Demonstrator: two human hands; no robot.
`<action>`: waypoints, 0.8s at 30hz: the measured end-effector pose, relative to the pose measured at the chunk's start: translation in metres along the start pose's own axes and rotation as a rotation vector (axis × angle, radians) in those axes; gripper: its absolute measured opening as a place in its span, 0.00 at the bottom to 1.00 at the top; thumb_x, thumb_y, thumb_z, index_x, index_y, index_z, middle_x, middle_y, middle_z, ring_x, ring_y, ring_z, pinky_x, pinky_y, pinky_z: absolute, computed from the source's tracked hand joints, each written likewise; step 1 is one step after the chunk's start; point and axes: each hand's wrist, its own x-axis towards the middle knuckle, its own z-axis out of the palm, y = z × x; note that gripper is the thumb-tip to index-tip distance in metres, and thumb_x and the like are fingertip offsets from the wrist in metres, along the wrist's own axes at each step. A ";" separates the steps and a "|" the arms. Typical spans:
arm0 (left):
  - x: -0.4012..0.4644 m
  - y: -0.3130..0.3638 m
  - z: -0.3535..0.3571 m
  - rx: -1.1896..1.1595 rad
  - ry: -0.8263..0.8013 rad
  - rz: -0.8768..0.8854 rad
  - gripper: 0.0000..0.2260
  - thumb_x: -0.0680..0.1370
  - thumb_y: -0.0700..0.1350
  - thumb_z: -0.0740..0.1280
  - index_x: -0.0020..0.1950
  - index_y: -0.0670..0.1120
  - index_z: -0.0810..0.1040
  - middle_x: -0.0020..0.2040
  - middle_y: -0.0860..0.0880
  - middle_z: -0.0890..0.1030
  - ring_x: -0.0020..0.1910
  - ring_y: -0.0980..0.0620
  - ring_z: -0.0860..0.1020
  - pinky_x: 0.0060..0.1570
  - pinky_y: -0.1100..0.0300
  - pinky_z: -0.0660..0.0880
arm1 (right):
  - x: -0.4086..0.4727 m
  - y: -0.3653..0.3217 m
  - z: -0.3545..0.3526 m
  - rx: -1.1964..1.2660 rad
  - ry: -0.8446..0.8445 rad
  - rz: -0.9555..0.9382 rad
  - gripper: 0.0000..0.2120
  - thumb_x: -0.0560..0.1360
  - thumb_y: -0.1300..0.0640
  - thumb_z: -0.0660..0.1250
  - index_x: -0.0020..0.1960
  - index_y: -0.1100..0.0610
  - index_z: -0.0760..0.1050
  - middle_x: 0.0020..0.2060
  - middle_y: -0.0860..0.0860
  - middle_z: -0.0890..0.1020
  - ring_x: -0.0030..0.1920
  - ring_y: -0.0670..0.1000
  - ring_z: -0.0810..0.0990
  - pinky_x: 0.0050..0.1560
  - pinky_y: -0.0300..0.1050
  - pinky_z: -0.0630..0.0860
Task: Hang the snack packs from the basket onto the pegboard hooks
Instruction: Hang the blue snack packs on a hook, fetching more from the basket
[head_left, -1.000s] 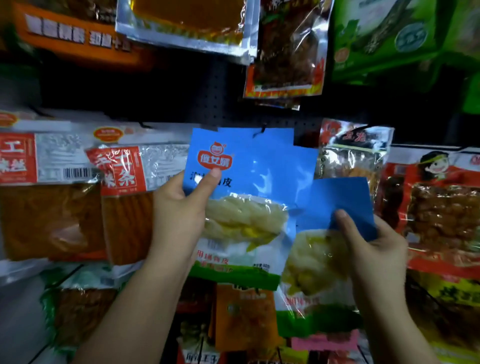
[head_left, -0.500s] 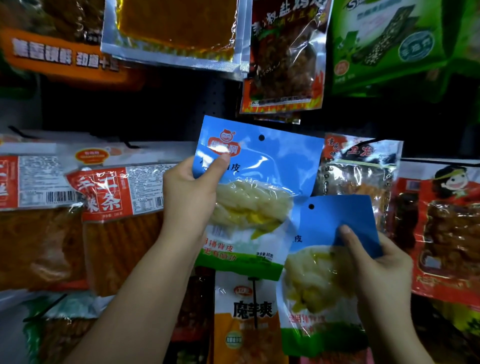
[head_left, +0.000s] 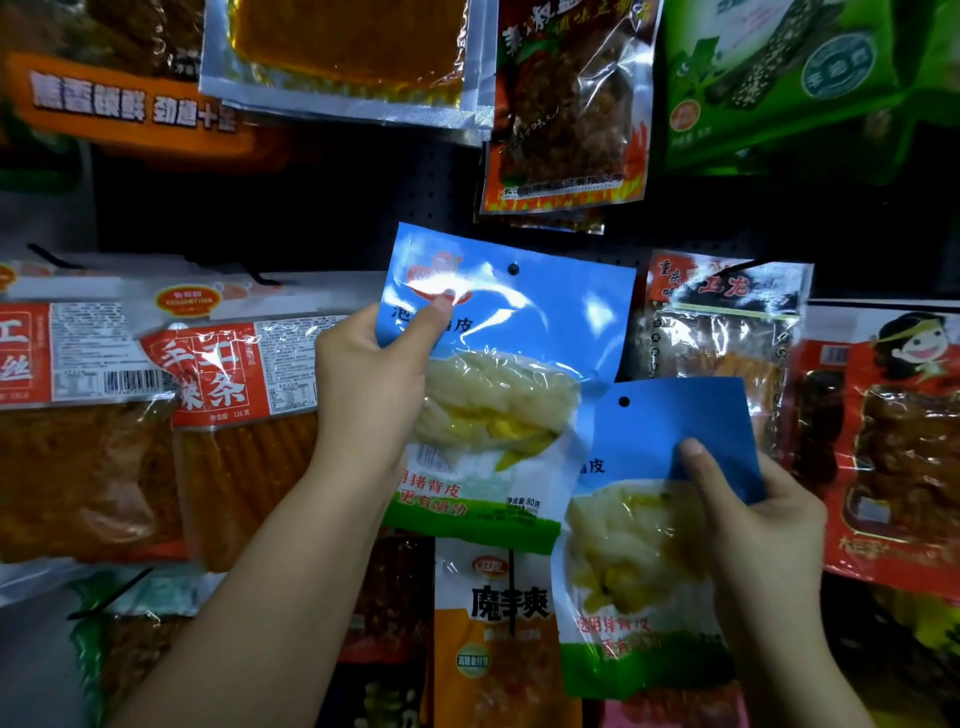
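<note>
While shelves of hanging snacks crowd the pegboard (head_left: 322, 208), a person holds 2 blue snack packs in front of it. The left hand (head_left: 371, 387) grips the upper blue pack (head_left: 511, 332) by its left edge, thumb on the front; 1 second ago this pack sat up against a hook, and it has since come lower and clear, its punched hole (head_left: 513, 269) empty. The right hand (head_left: 753, 512) pinches the second blue pack (head_left: 654, 519) just below and beside it. Neither pack hangs yet, so threading a hook appears to remain ahead.
</note>
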 end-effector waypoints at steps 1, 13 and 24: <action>0.000 0.002 0.001 0.002 0.000 0.002 0.07 0.73 0.47 0.72 0.35 0.53 0.83 0.44 0.36 0.82 0.46 0.34 0.80 0.43 0.35 0.78 | 0.000 0.000 -0.001 -0.001 0.000 0.005 0.03 0.72 0.50 0.71 0.42 0.41 0.82 0.38 0.42 0.85 0.37 0.44 0.84 0.34 0.40 0.76; 0.009 -0.019 0.001 0.124 0.038 -0.065 0.07 0.73 0.48 0.72 0.41 0.45 0.82 0.44 0.37 0.83 0.45 0.35 0.82 0.45 0.36 0.78 | 0.000 -0.008 -0.001 -0.019 -0.018 -0.025 0.07 0.73 0.53 0.71 0.38 0.44 0.81 0.36 0.41 0.85 0.37 0.43 0.83 0.38 0.46 0.76; 0.034 -0.058 0.021 0.400 0.106 0.069 0.07 0.76 0.51 0.68 0.40 0.50 0.78 0.36 0.54 0.79 0.38 0.50 0.79 0.36 0.61 0.73 | 0.001 -0.010 -0.017 -0.203 -0.051 -0.123 0.10 0.74 0.55 0.69 0.38 0.41 0.78 0.32 0.40 0.83 0.35 0.42 0.81 0.33 0.41 0.76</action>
